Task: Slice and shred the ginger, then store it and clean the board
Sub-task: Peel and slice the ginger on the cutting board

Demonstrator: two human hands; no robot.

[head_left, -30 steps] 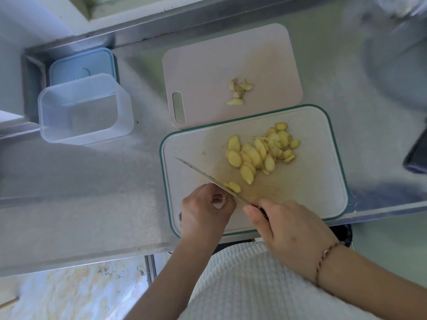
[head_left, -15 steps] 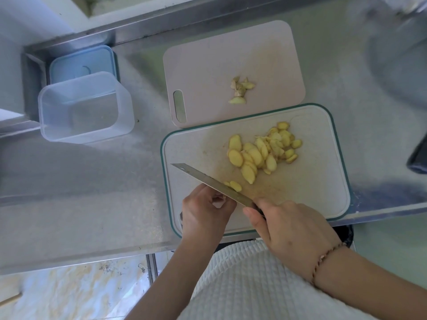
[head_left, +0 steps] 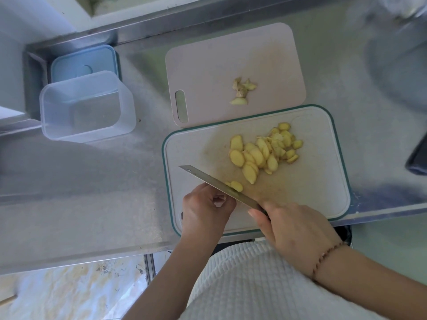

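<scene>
A: Where's the ginger?

B: Most of it is a heap of pale yellow ginger slices [head_left: 263,153] on the green-rimmed cutting board [head_left: 318,181], toward the far middle of it. One loose slice [head_left: 236,185] lies apart from the heap, right against the far face of the knife [head_left: 215,182].

A: And the hands?

B: Right hand [head_left: 298,229] curled round the knife handle, near edge of the board. The blade runs up and left from it, tip over the board's left part. Left hand [head_left: 205,211] sits just on the near side of the blade, fingers curled in, knuckles beside the flat of the steel. Whatever piece it pins is hidden under the fingers; cannot tell if it holds anything.

A: Anything past that board?

B: A pink board [head_left: 208,65] with a handle slot, touching the far edge of the green-rimmed one. A few ginger trimmings [head_left: 242,91] in a small cluster on it.

A: Storage?

B: Clear plastic container [head_left: 87,107] well to the left on the steel counter [head_left: 80,192], open top. Its blue lid [head_left: 83,63] lies flat just behind it, in the corner.
</scene>
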